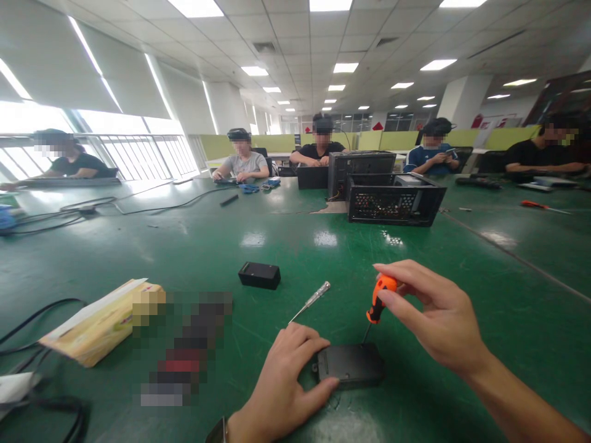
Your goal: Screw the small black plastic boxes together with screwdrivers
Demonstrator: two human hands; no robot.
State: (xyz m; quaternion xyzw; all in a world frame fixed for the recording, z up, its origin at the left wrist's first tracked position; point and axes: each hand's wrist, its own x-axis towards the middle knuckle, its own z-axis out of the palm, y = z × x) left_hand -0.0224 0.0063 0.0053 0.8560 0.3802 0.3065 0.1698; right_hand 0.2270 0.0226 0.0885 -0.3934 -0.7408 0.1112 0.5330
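A flat black plastic case (353, 364) with small screws in its top lies on the green table. My left hand (290, 374) grips its left end, thumb along the near edge and fingers at the far side. Between the thumb and fingers of my right hand (436, 317) is the orange and black handle of a screwdriver (375, 307). The screwdriver stands nearly upright, slightly tilted, its tip at the far edge of the case. Whether the tip sits in a screw I cannot tell. Just beyond my left hand lies a clear-handled thin screwdriver (316, 295).
A smaller black box (259, 275) sits farther out. On the left are a yellow tissue pack (99, 326), a blurred dark object (194, 338) and black cables (41, 344). Open computer cases (394, 203) stand across the green table (207, 246), where several people sit.
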